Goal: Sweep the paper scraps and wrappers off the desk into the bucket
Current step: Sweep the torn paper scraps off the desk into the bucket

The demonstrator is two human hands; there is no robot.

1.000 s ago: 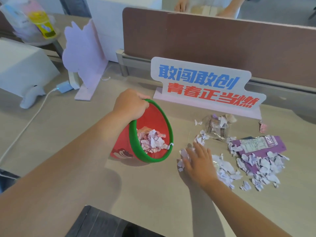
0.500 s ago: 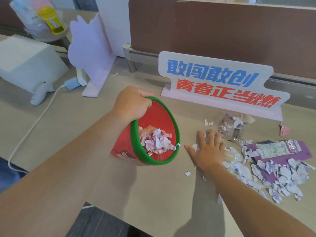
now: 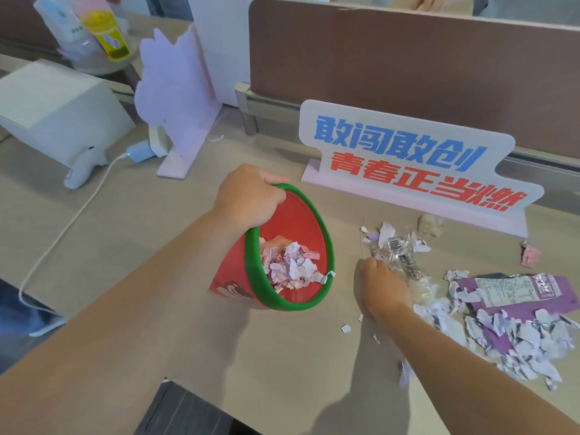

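A red bucket (image 3: 296,215) with a green rim is tilted on its side on the desk, mouth facing right. My left hand (image 3: 248,196) grips its upper rim. Torn paper scraps (image 3: 292,265) lie inside it. My right hand (image 3: 384,285) rests just right of the bucket's mouth, fingers curled into a crumpled clear wrapper (image 3: 400,252). A purple wrapper (image 3: 533,296) and a pile of white paper scraps (image 3: 518,343) lie further right. A few small scraps (image 3: 345,328) sit between the hand and the desk's front edge.
A sign with blue and red characters (image 3: 408,158) stands behind the scraps, in front of a brown partition (image 3: 408,58). A pink scrap (image 3: 530,255) lies by the sign's base. A lilac stand (image 3: 175,98), a white box (image 3: 56,111) and a white cable (image 3: 78,211) occupy the left.
My right hand has moved from lying flat on the scraps near the bucket up to the clear wrapper, and its fingers have curled. The bucket stays tilted in my left hand.
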